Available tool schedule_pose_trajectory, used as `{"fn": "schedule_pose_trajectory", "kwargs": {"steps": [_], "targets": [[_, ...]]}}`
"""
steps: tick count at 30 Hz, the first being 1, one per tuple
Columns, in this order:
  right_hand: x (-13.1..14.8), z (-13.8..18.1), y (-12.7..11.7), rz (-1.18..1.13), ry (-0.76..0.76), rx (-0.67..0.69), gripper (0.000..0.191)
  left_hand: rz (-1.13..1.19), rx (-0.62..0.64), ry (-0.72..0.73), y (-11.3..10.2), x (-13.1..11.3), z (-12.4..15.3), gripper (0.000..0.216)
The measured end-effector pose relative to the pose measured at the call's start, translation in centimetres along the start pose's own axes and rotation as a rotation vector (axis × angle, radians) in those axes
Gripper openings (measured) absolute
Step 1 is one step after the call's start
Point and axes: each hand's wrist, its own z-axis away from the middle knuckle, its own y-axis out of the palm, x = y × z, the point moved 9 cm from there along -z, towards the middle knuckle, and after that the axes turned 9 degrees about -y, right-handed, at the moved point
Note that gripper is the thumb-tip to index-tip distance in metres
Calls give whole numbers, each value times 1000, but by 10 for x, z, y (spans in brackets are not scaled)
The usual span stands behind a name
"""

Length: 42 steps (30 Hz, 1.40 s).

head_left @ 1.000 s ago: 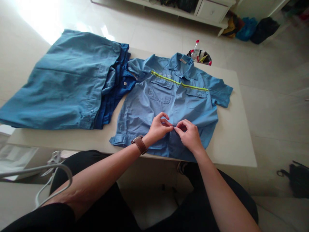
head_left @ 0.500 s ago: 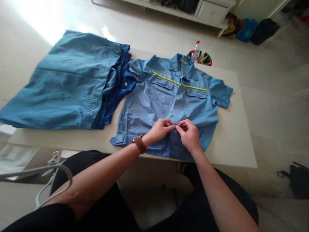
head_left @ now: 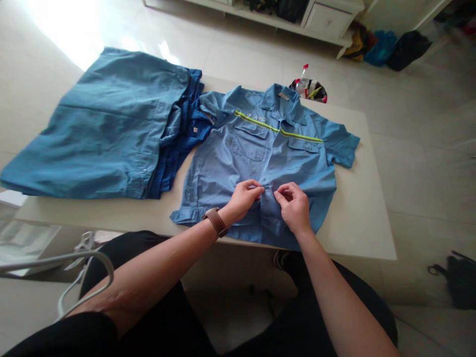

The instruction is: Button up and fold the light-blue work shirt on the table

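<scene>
A light blue short-sleeved work shirt [head_left: 238,158] with a yellow-green chest stripe lies face up on a white table [head_left: 357,218], collar away from me. My left hand [head_left: 243,197], a brown watch on its wrist, pinches the shirt's front placket near the lower middle. My right hand [head_left: 293,206] pinches the other edge of the placket just to the right. The two hands are a short gap apart, fingers curled on the cloth.
A pile of folded blue garments [head_left: 107,124] covers the table's left end. A small bag with a bottle [head_left: 308,88] stands behind the collar. A white hanger [head_left: 74,277] hangs at lower left. Bags lie on the floor at the far right [head_left: 461,280] and near a white cabinet [head_left: 330,17].
My hands, pinched together at the placket before, have drawn slightly apart, and the front edge between them now shows a small opening. The shirt itself stays in place.
</scene>
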Motion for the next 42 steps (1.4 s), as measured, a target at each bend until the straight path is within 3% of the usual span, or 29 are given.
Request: {"fn": "schedule_pose_trajectory", "kwargs": {"steps": [5,11,15,22,30,35,42], "targets": [[-3,-1,-1,0,10,-24,10,-58,43,114,4,-14,0,25],[-20,4,6,-179,122,-46,28,21,100,62,8,-10,-3,33],[-23,6,8,-188,134,-45,23,69,129,8,10,-6,-1,38],[6,1,0,4,-97,-30,11,154,143,-59,11,-2,0,44],[29,1,2,258,-290,48,20,254,121,-123,9,8,-1,45],[27,4,6,350,-297,115,24,254,103,-129,8,8,0,45],[26,2,1,236,-216,41,19,127,41,-56,2,-2,0,38]]}}
